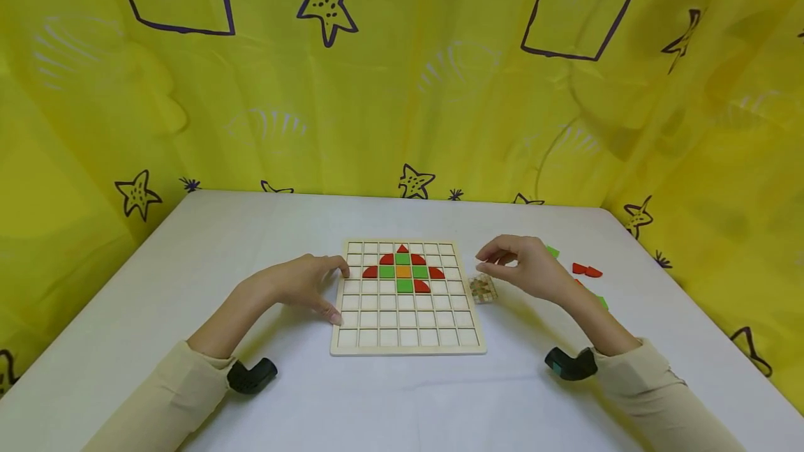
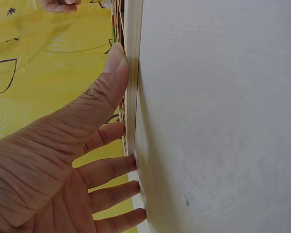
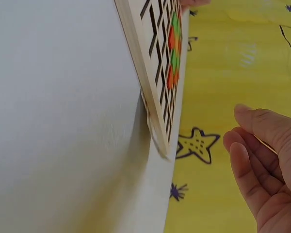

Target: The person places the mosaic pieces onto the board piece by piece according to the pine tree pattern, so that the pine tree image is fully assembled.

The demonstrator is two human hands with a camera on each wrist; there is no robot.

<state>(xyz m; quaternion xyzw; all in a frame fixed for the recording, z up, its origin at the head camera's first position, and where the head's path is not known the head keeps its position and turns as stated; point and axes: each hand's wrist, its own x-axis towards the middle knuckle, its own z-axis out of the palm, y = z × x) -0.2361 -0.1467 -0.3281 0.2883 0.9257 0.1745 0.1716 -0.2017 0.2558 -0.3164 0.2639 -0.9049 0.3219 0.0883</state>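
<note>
A wooden grid board (image 1: 367, 337) lies on the table, with green squares (image 1: 403, 285), an orange square (image 1: 403, 271) and red pieces (image 1: 422, 287) set in its upper middle cells. My left hand (image 1: 301, 283) rests at the board's left edge, thumb and fingers touching the frame, as the left wrist view also shows. Over the board's right side hovers my right hand (image 1: 530, 267), fingers loosely bent and thumb apart from them; nothing shows between them in the right wrist view (image 3: 269, 160). Below its fingertips lies a small patterned card (image 1: 482, 289) beside the board.
Loose red pieces (image 1: 587, 270) and green pieces (image 1: 553, 252) lie on the white table (image 1: 264, 229) beyond my right wrist, some partly hidden by the forearm. A yellow curtain (image 1: 377, 89) with drawn stars hangs behind the table and along both sides.
</note>
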